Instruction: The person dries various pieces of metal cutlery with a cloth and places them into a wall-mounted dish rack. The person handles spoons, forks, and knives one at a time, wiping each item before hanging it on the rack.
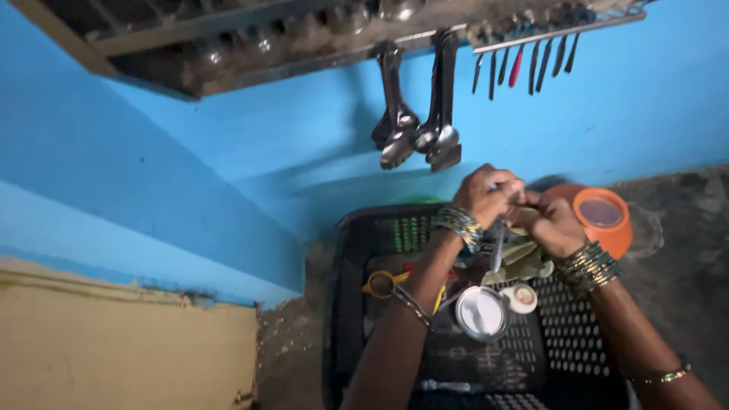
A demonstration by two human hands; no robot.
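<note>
Both hands are working together over the far edge of a black perforated plastic crate (566, 334).

Left hand (486, 193): fingers are clenching around something small at the top; what exactly is in the pinch I cannot tell, it is hidden by the fingers. Stack of bangles (458, 224) is sitting on that wrist.

Right hand (554, 224): fingers are curling in and meeting the left hand's fingertips, gripping the same small spot. Bangles on that wrist too. A pale greenish crumpled wrapper or leaf (522, 254) is lying just under this hand; touching or not, cannot tell.

A thin metal handle (497, 247) is hanging down from between the hands towards a round steel lid (481, 312) lying in the crate, near side of the hands. Just right of the lid, a small white round cap (522, 298).

Left part of the crate: a yellow ring-shaped piece (381, 284) with red bits just beside it.

Right of the hands, far side: a round orange container (604, 216), open top, dark inside, standing on the grey counter (676, 258).

Far, above: steel ladles and spoons (418, 114) are hanging from a rack (304, 53) on the blue wall (228, 152); a row of smaller utensils, one red-handled (517, 64), is hanging further right.

No readable labels on any of it.
</note>
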